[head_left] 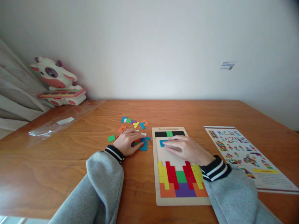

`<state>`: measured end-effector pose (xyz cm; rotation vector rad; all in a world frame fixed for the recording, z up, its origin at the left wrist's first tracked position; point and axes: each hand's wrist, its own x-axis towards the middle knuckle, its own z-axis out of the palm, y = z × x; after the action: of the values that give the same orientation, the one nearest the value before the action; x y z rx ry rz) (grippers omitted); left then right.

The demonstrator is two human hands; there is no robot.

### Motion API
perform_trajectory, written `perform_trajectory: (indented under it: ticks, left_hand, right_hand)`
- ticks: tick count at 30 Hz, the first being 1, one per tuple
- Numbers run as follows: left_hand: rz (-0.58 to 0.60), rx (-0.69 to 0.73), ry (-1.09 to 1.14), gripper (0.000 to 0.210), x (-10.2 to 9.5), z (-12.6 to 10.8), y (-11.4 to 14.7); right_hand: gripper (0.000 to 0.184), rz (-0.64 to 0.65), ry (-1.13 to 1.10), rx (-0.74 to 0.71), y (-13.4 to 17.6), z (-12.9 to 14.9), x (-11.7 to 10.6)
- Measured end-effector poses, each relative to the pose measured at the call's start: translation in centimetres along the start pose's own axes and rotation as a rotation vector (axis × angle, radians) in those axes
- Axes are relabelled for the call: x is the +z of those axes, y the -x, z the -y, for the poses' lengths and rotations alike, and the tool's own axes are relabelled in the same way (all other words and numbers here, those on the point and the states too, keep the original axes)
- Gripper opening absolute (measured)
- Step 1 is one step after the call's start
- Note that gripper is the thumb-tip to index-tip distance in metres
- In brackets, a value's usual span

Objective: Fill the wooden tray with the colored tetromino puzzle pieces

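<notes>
My right hand (187, 147) is over a wooden puzzle board (154, 174), its fingertips at the right side of a blue puzzle piece (162, 143) in the board's upper left. Black and green pieces fill the top row. Below the bare middle lie yellow, red, green, orange and purple pieces. To the left, my left hand (128, 142) rests over loose pieces, thumb and fingers apart, and hides some of them. Close to its thumb is a loose blue piece (144, 146). A green piece (111, 138) lies beside its wrist.
More loose pieces, including a yellow piece (136, 124), lie beyond my left hand. Right of the board is a printed pattern sheet (263, 169). A clear plastic bag (51, 129) and a cow-shaped toy keyboard (62, 93) occupy the table's far left, near a curtain.
</notes>
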<state>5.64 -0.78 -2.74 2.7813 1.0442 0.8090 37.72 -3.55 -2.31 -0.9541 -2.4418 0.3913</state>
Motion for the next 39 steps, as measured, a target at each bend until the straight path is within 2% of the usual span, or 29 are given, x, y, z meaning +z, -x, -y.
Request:
perform_trajectory:
  ticks: [5,14,21,27,31,34,37,39]
  left_hand:
    - [0.028,-0.081,0.061,0.027,0.7,-0.1,-0.1]
    - [-0.004,-0.230,0.186,0.027,1.3,-0.1,-0.3]
    - [0.019,-0.339,0.256,0.038,1.4,-0.2,-0.3]
    - [-0.025,-0.286,0.293,0.037,1.2,-0.5,-0.4]
    - [-0.116,-0.237,0.255,0.029,0.7,-1.0,-0.7]
    - [-0.199,-0.169,0.293,0.028,0.5,-2.1,-1.0]
    - [-0.242,-0.071,0.322,0.026,0.8,-3.8,-1.4]
    - [-0.268,0.002,0.332,0.024,1.2,-5.0,-1.7]
  right_hand:
    - [0.030,0.013,0.014,0.027,0.0,0.2,0.1]
    - [0.036,0.034,0.084,0.026,-0.2,0.8,0.4]
    - [0.047,0.079,0.049,-0.003,-0.4,1.3,0.8]
    - [0.047,0.070,-0.011,0.012,-0.5,1.4,0.9]
    - [0.032,-0.053,-0.097,0.057,-0.7,1.4,0.3]
    - [0.025,-0.131,-0.272,0.187,-1.2,2.1,0.1]
    - [0.027,-0.102,-0.492,0.345,-1.6,3.1,0.6]
    - [0.033,-0.096,-0.641,0.395,-1.8,3.5,1.2]
